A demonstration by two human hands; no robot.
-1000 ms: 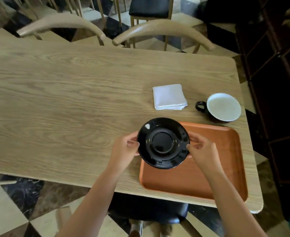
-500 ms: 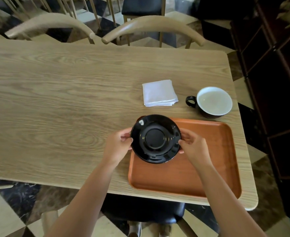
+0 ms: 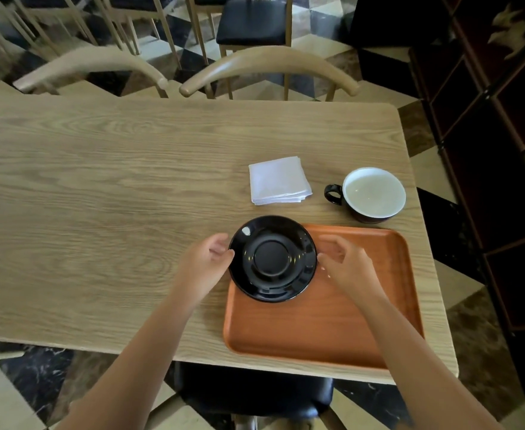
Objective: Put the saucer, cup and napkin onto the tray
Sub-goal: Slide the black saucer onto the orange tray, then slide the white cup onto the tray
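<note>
Left hand [image 3: 206, 259] sits at the left rim of the black saucer [image 3: 273, 258], fingers loosely curled and parted, fingertips at or just off the rim; contact hard to judge, edges are motion-blurred. Right hand [image 3: 344, 265] mirrors it at the saucer's right rim, fingers spread and relaxed, not clamped on anything as far as the view shows. Both forearms reach in from the near edge.

Saucer lies upright on the far-left corner of the orange tray [image 3: 323, 327], its left and far edges overhanging the tray's rim. Whether it rests flat or rides on the rim, cannot tell.

Tray sits on the right end of the wooden bench [image 3: 100, 197], near edge close to the bench's near edge. Rest of the tray surface bare.

White folded napkin [image 3: 279, 180] on the bench, just beyond the saucer, apart from the tray. Cup [image 3: 369, 193], dark outside and white inside, stands upright on the bench to the right of the napkin, just beyond the tray's far-right corner, handle pointing left toward the napkin.

Two curved wooden chair backs [image 3: 267, 65] at the bench's far side. Dark shelving [image 3: 503, 150] along the right.
</note>
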